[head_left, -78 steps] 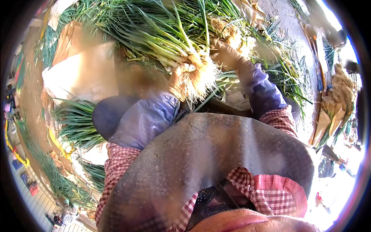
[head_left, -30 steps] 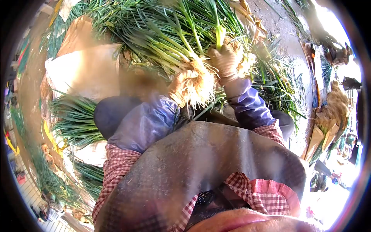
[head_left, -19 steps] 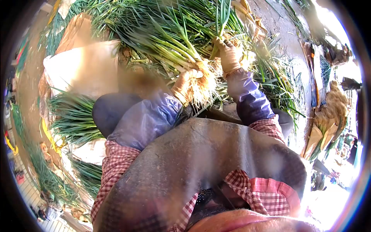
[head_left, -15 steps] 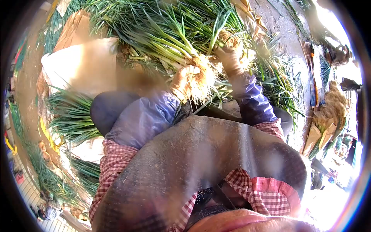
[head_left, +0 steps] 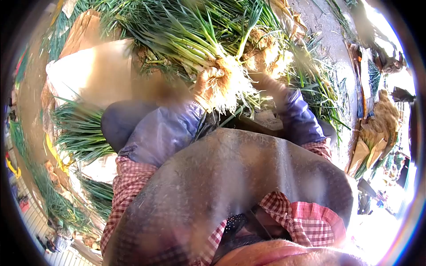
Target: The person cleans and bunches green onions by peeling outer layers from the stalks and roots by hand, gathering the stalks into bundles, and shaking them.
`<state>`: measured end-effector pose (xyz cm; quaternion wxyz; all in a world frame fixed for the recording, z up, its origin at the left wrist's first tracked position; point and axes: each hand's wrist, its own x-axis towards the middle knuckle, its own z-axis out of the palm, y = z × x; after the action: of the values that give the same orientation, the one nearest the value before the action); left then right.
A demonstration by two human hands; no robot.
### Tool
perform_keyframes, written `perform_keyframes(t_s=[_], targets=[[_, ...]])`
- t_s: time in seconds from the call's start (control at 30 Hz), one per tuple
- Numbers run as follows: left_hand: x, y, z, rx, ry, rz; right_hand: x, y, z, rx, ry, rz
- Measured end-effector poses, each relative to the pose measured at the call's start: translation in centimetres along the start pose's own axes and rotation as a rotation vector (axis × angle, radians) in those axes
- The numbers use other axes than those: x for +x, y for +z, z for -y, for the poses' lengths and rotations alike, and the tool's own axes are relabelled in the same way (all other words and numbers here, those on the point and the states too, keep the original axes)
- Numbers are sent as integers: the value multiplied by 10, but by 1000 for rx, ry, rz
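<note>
In the head view, your left hand (head_left: 205, 86) is closed around the root end of a bunch of green onions (head_left: 193, 48), its pale roots (head_left: 233, 86) spilling beside your fingers toward your lap. The stalks run up and to the left from your grip, over a large heap of green onions (head_left: 146, 22). Your right hand (head_left: 269, 84) is just to the right of those roots, below another clump of roots (head_left: 262, 46); it is blurred, and you cannot tell whether it is open or gripping anything.

Bare floor (head_left: 319, 20) shows at upper right. To the left lie a pale sheet (head_left: 91, 73), brown paper (head_left: 84, 33) and a smaller bundle of green onions (head_left: 84, 133), near your knee. A dark apron (head_left: 239, 173) covers your lap.

Leaf tips are cut off at the top, smudges blur patches of the view, and glare washes out the far right.
</note>
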<state>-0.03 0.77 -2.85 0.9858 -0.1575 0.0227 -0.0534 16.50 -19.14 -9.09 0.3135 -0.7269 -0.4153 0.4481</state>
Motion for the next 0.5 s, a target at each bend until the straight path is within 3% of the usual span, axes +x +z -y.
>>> perform_keyframes(t_s=[0.03, 0.07, 0.1, 0.17, 0.27, 0.33, 0.4, 0.47, 0.5], targets=[[1, -1, 3, 112, -2, 16, 4, -8, 6, 348, -31, -96], [3, -1, 5, 228, -9, 38, 22, -10, 5, 902, 25, -35], [1, 2, 6, 136, -36, -34, 25, -4, 42, 956, -54, -124], [-2, 1, 7, 164, -33, -61, 35, 1, 70, 655, -285, -301], [-5, 4, 11, 124, -91, -22, 32, 3, 102, 651, 58, -553], [-5, -8, 8, -47, -113, -72, 22, 4, 125, 493, 18, -584], [-5, -6, 7, 82, -84, -121, 23, -1, 128, 518, 65, -550], [-6, 22, 14, 357, -58, -113, 28, -7, 128, 1104, -317, -448], [-7, 29, 18, 418, 4, -35, 30, -13, 125, 1190, -273, -454]])
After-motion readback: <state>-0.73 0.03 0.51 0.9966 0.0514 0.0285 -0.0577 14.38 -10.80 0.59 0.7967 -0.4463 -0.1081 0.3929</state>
